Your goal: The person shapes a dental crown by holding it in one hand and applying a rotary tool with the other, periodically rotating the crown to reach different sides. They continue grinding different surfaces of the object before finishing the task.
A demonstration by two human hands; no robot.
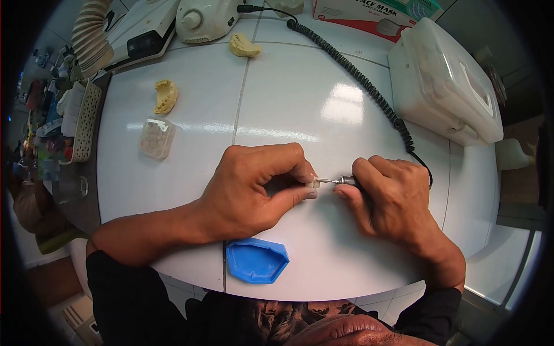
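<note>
My left hand (254,187) pinches a small whitish tooth-like piece (313,184) between thumb and fingertips. Wrapped in my right hand (395,196) is a rotary handpiece (347,180), mostly hidden by the fingers. Its thin metal bur (326,180) points left, the tip right at the small piece. Both hands are over the white table, the left forearm resting along its near side. Just below my left wrist lies a blue angular tray (257,265), its hollow side facing up.
A coiled black cord (358,66) runs from the control box (205,20) to the handpiece. Yellowish dental casts (165,96) and a clear box of small pieces (157,138) sit at left. A white case (444,83) and a face mask box (369,17) stand back right.
</note>
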